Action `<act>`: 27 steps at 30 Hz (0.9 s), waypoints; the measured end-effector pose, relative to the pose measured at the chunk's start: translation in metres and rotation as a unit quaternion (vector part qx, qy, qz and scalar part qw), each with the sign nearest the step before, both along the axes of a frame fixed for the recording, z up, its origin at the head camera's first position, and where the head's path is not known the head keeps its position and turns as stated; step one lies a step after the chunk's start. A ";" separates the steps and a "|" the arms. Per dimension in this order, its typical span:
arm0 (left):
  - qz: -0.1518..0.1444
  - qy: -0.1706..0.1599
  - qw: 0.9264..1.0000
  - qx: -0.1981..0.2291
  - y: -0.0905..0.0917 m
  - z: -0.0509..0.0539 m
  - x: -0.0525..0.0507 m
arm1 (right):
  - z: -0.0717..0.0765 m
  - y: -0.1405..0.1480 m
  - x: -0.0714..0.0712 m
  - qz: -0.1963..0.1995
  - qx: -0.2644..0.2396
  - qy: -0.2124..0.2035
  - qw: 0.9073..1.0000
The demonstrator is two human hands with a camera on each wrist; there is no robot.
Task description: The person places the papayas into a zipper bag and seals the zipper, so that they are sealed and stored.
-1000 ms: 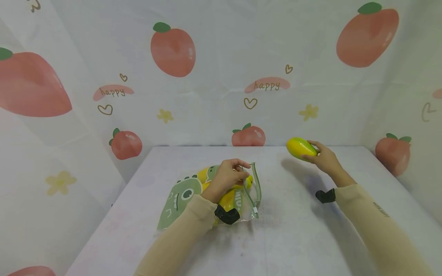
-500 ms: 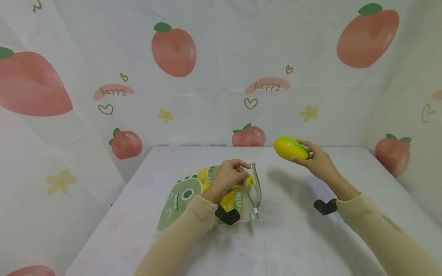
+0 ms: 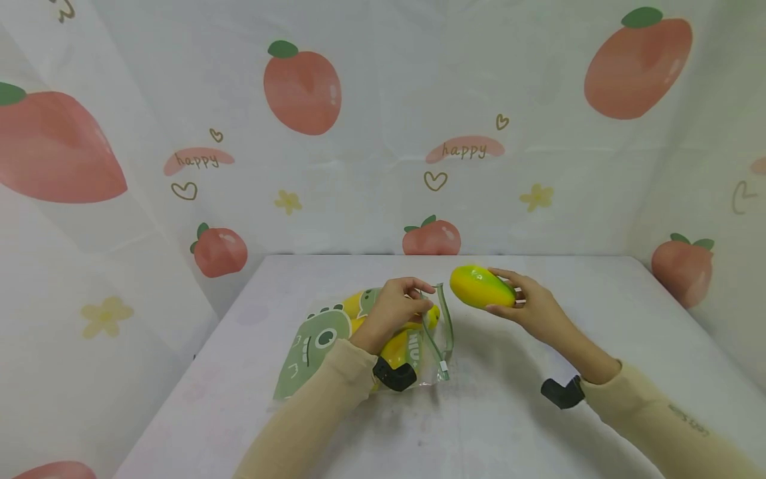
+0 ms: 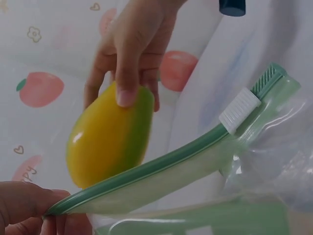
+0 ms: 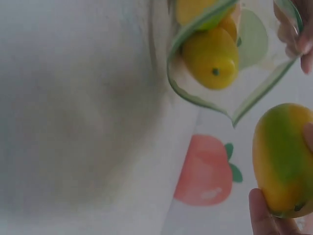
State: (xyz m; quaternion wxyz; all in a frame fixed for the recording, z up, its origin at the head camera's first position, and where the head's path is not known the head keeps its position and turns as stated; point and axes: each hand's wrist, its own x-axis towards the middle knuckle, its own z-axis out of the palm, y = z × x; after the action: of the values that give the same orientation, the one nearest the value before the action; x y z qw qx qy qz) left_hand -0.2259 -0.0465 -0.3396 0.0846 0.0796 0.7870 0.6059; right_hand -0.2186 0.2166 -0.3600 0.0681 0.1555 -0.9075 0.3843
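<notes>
My right hand (image 3: 541,311) grips a yellow-green mango (image 3: 479,287) by its narrower end, above the table and just right of the bag's mouth. A clear zip bag (image 3: 305,352) with a green dinosaur print lies on the table. My left hand (image 3: 391,309) pinches the top edge of its green-rimmed mouth, which gapes in the right wrist view. Inside the bag are yellow fruits (image 5: 210,58), partly hidden by the print and my left arm. A white slider (image 4: 239,110) sits near one end of the bag's green zip strip.
The bag rests on a white table (image 3: 491,426), left of its middle. A white cloth backdrop (image 3: 371,193) printed with peaches rises behind the table and along both sides. A black wrist camera (image 3: 562,392) sticks out from my right sleeve.
My right hand has carried the mango leftward, and lately lower, close to the bag's mouth. My left hand and the bag have stayed in place.
</notes>
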 end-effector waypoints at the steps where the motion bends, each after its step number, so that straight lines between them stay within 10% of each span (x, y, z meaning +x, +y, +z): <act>1: 0.000 0.000 1.000 -0.001 0.000 0.000 0.000 | -0.003 -0.002 0.002 0.005 0.001 0.002 1.000; 14: 0.005 0.006 1.000 -0.021 0.002 0.001 0.000 | -0.041 -0.023 0.020 0.084 0.010 -0.007 0.996; 27: -0.005 0.007 1.000 -0.022 0.003 -0.001 -0.001 | -0.043 -0.036 0.019 0.126 0.035 -0.005 0.991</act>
State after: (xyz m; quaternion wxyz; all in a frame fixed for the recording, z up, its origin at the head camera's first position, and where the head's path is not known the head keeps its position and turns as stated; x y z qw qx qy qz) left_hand -0.2273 -0.0438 -0.3405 0.0839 0.0865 0.8004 0.5872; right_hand -0.1995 0.1808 -0.4029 0.0089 0.2684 -0.8941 0.3583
